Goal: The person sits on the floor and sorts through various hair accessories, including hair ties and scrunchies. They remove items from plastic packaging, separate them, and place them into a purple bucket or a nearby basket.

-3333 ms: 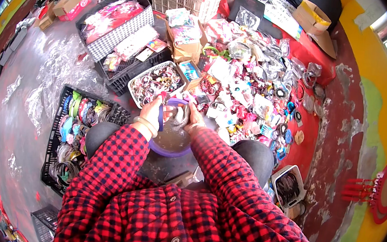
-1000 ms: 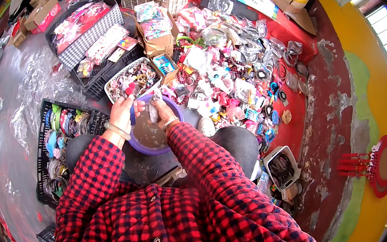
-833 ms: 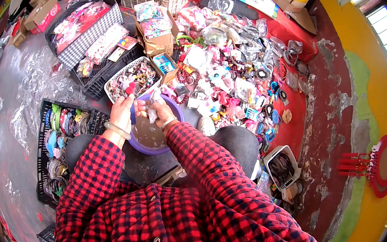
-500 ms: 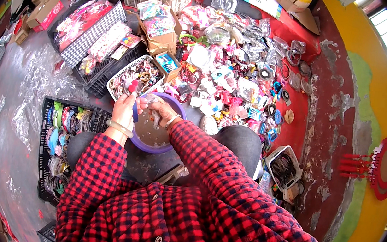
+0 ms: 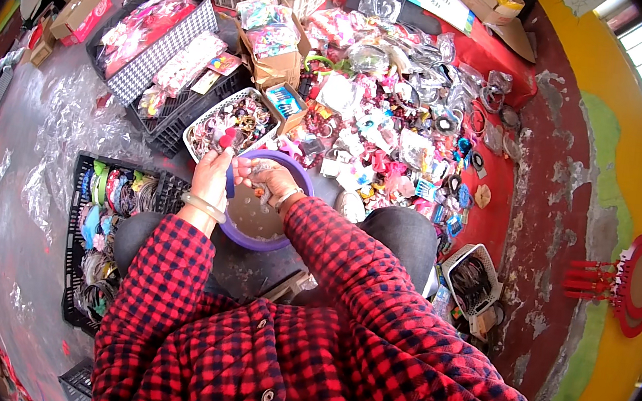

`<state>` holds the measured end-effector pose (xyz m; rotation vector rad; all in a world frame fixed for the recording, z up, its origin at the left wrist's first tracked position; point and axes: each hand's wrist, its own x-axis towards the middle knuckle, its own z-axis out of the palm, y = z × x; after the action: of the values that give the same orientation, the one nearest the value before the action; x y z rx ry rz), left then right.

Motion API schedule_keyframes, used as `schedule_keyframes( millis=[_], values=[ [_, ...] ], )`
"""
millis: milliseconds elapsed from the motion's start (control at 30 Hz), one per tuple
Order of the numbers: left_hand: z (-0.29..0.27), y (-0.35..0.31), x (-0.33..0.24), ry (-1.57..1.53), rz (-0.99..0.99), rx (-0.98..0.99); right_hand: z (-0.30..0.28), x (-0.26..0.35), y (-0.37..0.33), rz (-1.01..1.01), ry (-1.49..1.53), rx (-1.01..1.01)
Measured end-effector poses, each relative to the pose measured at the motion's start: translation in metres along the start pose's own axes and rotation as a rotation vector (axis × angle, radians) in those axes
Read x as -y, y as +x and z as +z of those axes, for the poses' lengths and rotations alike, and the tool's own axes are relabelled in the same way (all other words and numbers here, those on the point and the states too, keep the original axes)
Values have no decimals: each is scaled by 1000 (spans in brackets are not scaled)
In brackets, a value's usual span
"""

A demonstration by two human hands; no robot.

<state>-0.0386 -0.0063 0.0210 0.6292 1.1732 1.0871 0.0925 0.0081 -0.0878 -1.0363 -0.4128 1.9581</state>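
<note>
My left hand [image 5: 212,177] is closed on a dark blue band with a red ornament [image 5: 228,138], seemingly a headband, at the left rim of a purple basin [image 5: 305,176]. The red part sticks up above my fingers. Over the basin my right hand [image 5: 279,182] grips a pale, crumpled, cloth-like piece [image 5: 263,167], its exact kind unclear. The fingertips of both hands nearly meet. Cloudy brownish water with bubbles [image 5: 255,212] stands in the basin. Just beyond it a white basket [image 5: 197,115] holds many hair bands and ornaments.
A black crate [image 5: 73,250] of sorted headbands stands by my left knee. Ahead to the right spreads a heap of hair accessories [image 5: 394,129] on red cloth. Cardboard boxes [image 5: 277,67] and a patterned bin [image 5: 155,52] stand at far left. A small white basket [image 5: 496,290] is near my right knee.
The view has shifted slightly. Both hands stay over the basin with the same holds; an orange bit now shows by my right fingers.
</note>
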Motion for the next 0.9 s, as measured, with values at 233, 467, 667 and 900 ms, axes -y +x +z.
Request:
schedule_keyframes(
  millis=[233, 467, 667, 900],
  values=[
    [-4, 5, 4, 14, 8, -8, 21, 15, -21, 136, -244, -45],
    [-1, 3, 1, -26, 8, -23, 32, 18, -29, 153, -367, -143],
    [-1, 2, 1, -4, 9, -9, 31, 12, -26, 89, -394, -157],
    [2, 2, 1, -6, 7, -23, 28, 8, -22, 125, -321, -151]
  ],
)
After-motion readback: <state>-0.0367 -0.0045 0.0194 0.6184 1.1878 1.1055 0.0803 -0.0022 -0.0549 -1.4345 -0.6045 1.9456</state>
